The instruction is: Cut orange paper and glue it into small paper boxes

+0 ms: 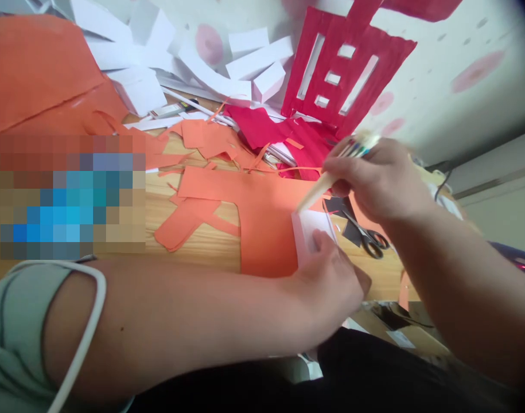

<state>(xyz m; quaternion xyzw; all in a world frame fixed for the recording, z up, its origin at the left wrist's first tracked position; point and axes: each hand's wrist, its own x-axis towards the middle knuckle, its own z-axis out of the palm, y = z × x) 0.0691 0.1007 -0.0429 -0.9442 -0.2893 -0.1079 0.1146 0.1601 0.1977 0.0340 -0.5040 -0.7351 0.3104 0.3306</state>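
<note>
My left hand (333,275) presses down on a small white piece of paper (309,229) that lies on an orange sheet (262,218) near the table's front edge; its fingers are closed over the paper's lower edge. Just above it, my right hand (374,178) is closed round a pale pencil-like stick (326,183) with a coloured end, whose tip points down toward the white paper. The stick is blurred by motion.
Black-handled scissors (368,235) lie right of the white paper. Orange scraps (193,221) and dark red scraps (288,137) litter the wooden table (202,246). White folded paper pieces (245,63) are piled at the back. A red paper cut-out (343,69) leans against the wall.
</note>
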